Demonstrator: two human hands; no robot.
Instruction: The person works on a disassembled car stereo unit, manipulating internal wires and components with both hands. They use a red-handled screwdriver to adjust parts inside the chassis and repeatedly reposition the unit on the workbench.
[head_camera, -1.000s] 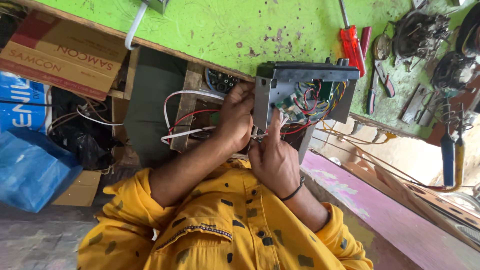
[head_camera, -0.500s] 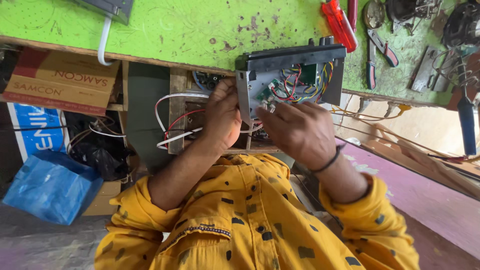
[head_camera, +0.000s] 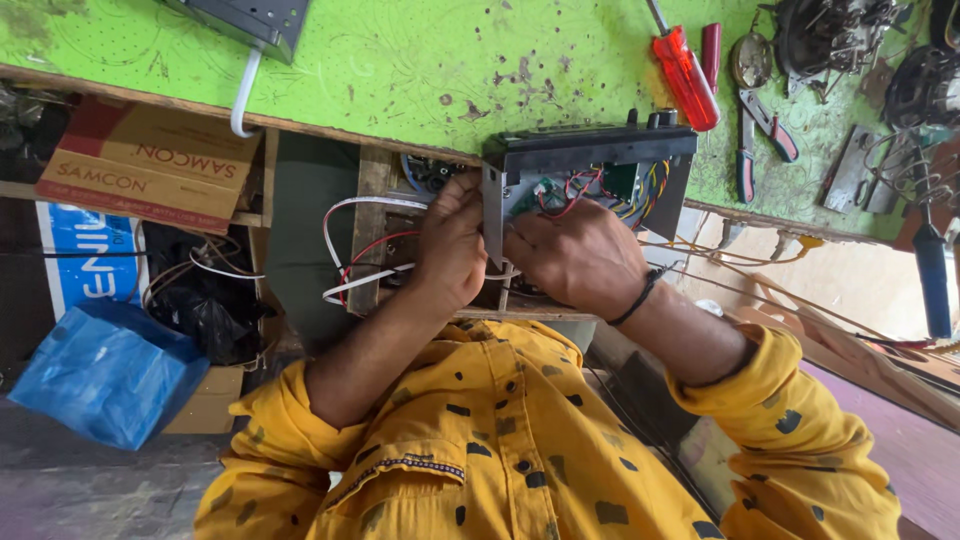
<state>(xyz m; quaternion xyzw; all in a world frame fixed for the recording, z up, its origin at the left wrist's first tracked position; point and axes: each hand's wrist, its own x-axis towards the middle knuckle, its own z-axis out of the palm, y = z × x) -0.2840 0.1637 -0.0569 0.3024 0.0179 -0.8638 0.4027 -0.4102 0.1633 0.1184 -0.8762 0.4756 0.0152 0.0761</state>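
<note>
Both hands were at the open metal box (head_camera: 590, 165); left hand (head_camera: 452, 250) gripped its side plate; right hand (head_camera: 580, 258), nearer the wires (head_camera: 575, 190), curled, its hold hidden.

I'm working on an open metal box (head_camera: 590, 165) of electronics, grey sheet metal with a dark front panel (head_camera: 590, 148) along its top edge, standing at the edge of the green bench with its open side turned toward me. Inside it I can see a green circuit board (head_camera: 620, 180) and a tangle of red, yellow, blue and black wires (head_camera: 570, 190) bunched just under that panel. White and red wires (head_camera: 360, 240) loop out from the box's left side and hang in curves in front of the wooden frame below the bench.
</note>
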